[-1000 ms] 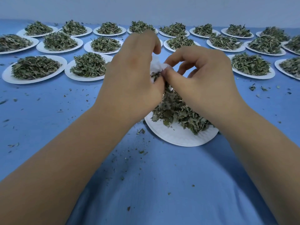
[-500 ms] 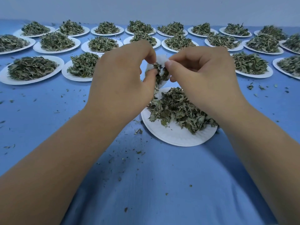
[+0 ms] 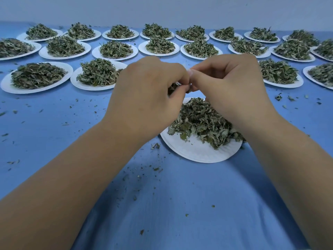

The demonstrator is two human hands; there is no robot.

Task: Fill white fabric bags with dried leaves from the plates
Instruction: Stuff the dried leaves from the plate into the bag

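Blue bench [image 3: 180, 204] with rows of round white paper plates [image 3: 36, 90] of dried green leaves [image 3: 203, 120]. Left hand [image 3: 147, 98] and right hand [image 3: 232, 87] have risen above the nearest plate [image 3: 198, 154], fingertips pinching an almost hidden white fabric bag; stuffing seems underway.

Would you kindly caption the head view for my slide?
Left hand and right hand pinch dried leaves above the near paper plate; heaped plates line the blue cloth.

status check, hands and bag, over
Left hand and right hand meet above the near plate, both pinching a leaf clump. Bag hidden behind the fingers. Only loose crumbs on the blue cloth.
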